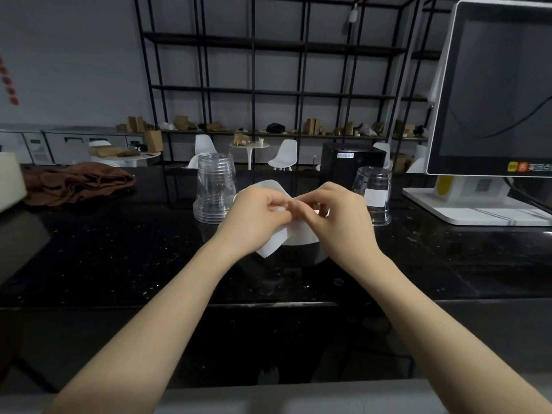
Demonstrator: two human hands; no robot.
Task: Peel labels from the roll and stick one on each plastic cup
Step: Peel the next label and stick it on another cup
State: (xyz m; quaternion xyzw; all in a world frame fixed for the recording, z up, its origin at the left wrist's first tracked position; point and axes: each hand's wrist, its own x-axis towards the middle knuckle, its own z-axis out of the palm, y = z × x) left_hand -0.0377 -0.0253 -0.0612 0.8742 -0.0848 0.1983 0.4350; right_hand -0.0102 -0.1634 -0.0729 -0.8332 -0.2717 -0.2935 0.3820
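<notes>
Head view: both hands meet over the black table (119,258), pinched together on the white label strip (273,245). The left hand (257,213) is closed on the strip, its loose end curling down below the wrist; the right hand (334,213) has thumb and forefinger nipped at the same spot, apparently picking at a label edge. Whether a label has already lifted cannot be told, since the fingers hide it.

To do this step well, I would judge: keep the left hand steady and bend the backing sharply away, so a corner stands up by itself; take that corner with the right fingertips only, touching as little glue as possible, and pull slowly and flat so the label does not curl or stick to itself.

The strip is plain white, thin and flexible; it arcs up behind the hands and hangs just above the table. The roll itself is hidden behind the hands. Left of the hands stands a stack (215,188) of clear cups, upside down, with no label visible. To the right one clear cup (372,195) stands upside down alone, with a white label (375,197) already on its side.
</notes>
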